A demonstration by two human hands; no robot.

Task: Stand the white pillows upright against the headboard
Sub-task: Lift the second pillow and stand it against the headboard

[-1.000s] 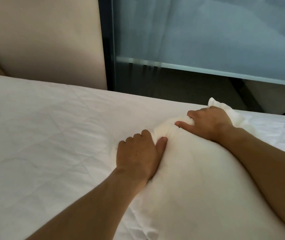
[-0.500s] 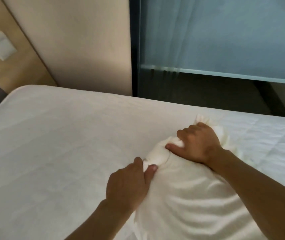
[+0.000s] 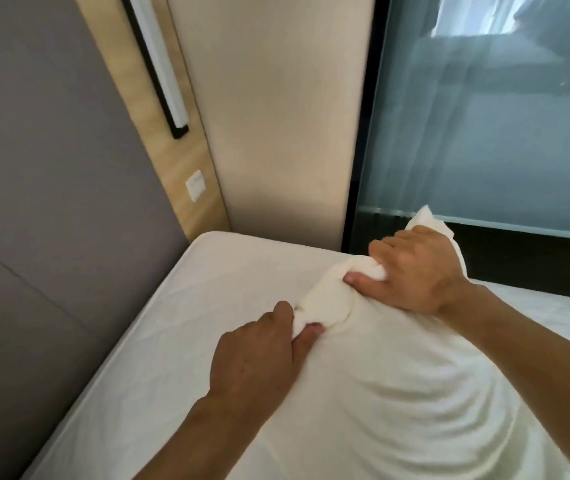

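A white pillow (image 3: pixel 408 386) fills the lower right of the view, over the white mattress (image 3: pixel 179 327). Its far edge is bunched into a roll. My left hand (image 3: pixel 259 355) is shut on the near end of that bunched edge. My right hand (image 3: pixel 418 268) grips the same edge farther back, with a corner of the pillow sticking up behind it. The grey padded headboard (image 3: pixel 44 209) stands along the left side, apart from the pillow. The pillow's near part runs out of frame.
A wooden strip (image 3: pixel 186 157) with a white switch (image 3: pixel 195 185) and a long wall light (image 3: pixel 158 64) borders the headboard. A beige wall panel (image 3: pixel 283 126) and a frosted glass partition (image 3: pixel 484 133) stand behind the bed. Bare mattress lies between pillow and headboard.
Both hands have tightened on the pillow's far edge and drawn it up and left towards the bed's corner. The view has swung left, so the headboard and wooden strip now show.
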